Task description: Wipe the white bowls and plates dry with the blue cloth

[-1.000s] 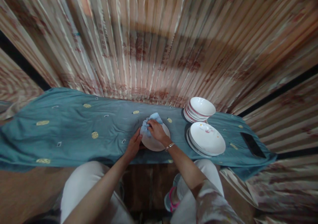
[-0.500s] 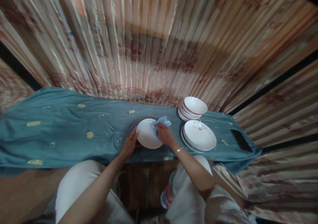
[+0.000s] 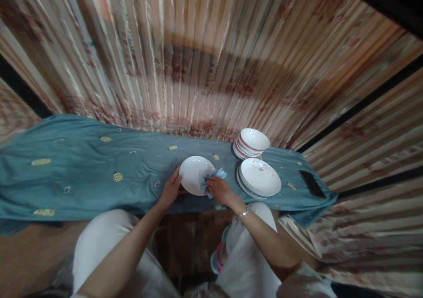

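Observation:
A round white plate (image 3: 193, 174) is tilted over the cloth-covered table, its left edge gripped by my left hand (image 3: 171, 189). My right hand (image 3: 220, 189) is closed on a crumpled light blue cloth (image 3: 216, 174), which lies against the plate's right side. To the right of my right hand is a stack of white plates (image 3: 261, 178), the top one with small flowers near its rim. Behind that stack stand several nested white bowls (image 3: 254, 140) with red rims.
The table (image 3: 86, 166) wears a teal cloth with yellow patterns. A dark flat phone-like object (image 3: 312, 184) lies at its right end. Pleated curtains (image 3: 198, 69) hang behind and at the right, with dark bars. My knees are below the front edge.
My right hand and the blue cloth have moved down along the plate's right side. My left hand still holds the left edge. The whole view has shifted slightly.

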Demonstrator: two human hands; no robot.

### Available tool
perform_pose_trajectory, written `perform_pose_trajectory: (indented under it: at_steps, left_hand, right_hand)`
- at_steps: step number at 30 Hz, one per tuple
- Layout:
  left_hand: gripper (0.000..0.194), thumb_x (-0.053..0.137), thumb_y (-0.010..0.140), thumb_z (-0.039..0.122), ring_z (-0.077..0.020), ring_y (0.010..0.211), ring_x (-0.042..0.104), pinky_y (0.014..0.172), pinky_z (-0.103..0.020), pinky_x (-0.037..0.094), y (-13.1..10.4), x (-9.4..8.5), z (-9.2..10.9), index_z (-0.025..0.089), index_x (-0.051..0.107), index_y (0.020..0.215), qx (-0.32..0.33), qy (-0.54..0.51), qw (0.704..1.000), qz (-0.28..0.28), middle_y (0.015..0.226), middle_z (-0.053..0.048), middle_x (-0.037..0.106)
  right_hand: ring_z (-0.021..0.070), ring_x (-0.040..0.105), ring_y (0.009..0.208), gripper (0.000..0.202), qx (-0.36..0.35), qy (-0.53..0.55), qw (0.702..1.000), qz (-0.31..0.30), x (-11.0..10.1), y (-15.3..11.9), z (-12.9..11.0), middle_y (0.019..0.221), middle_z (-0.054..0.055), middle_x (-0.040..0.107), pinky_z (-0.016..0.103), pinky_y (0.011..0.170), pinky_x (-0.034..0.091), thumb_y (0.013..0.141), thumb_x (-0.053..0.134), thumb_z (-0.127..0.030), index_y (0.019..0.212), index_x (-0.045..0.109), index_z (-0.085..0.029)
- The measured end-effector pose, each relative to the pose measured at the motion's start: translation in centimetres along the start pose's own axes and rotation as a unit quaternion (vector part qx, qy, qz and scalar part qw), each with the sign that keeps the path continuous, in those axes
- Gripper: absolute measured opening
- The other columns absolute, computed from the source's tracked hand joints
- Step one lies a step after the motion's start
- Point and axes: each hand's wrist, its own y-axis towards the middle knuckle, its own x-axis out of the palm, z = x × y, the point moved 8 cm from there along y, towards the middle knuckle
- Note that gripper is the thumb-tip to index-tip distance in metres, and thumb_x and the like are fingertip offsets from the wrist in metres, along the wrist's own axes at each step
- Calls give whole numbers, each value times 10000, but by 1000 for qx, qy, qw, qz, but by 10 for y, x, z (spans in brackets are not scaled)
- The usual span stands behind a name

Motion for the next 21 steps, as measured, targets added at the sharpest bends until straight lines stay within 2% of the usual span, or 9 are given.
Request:
perform_pose_trajectory:
  at_steps: [5, 11, 17, 21]
  left_hand:
    - [662, 658, 891, 314, -241, 916, 711, 662, -370, 648, -1, -1, -3, 234, 479, 1523, -2, -6, 1000, 1, 1388, -123, 629]
    - [636, 672, 881, 315, -258, 988, 701, 664, -373, 655, 0, -2, -4, 243, 520, 1493, 2, -5, 1000, -2, 1433, -116, 602]
    - [669, 719, 851, 337, -299, 1113, 679, 742, -419, 662, 2, -4, -7, 246, 530, 1486, 6, -18, 1000, -10, 1443, -124, 597]
    - [608, 688, 872, 299, -306, 1168, 661, 780, -422, 659, 3, -5, -9, 247, 554, 1463, -5, -30, 1000, -2, 1459, -119, 584]
  right_hand:
    - [221, 652, 1137, 303, -13, 85, 995, -56, 11, 1, -20, 1216, 122, 708, 358, 996, 495, 941, 570, -117, 1214, 694, -152]
    - [220, 643, 1144, 378, -33, 165, 986, -5, 15, 19, -41, 1215, 103, 684, 391, 1037, 482, 895, 554, -51, 1234, 651, -187]
    - [234, 629, 1126, 315, -27, 193, 980, 32, 20, 40, -39, 1175, 108, 674, 403, 1027, 481, 896, 555, -78, 1184, 632, -183]
    - [249, 608, 1172, 301, -11, 172, 984, 46, 20, 53, -34, 1229, 121, 660, 403, 1055, 468, 925, 547, -124, 1205, 639, -185]
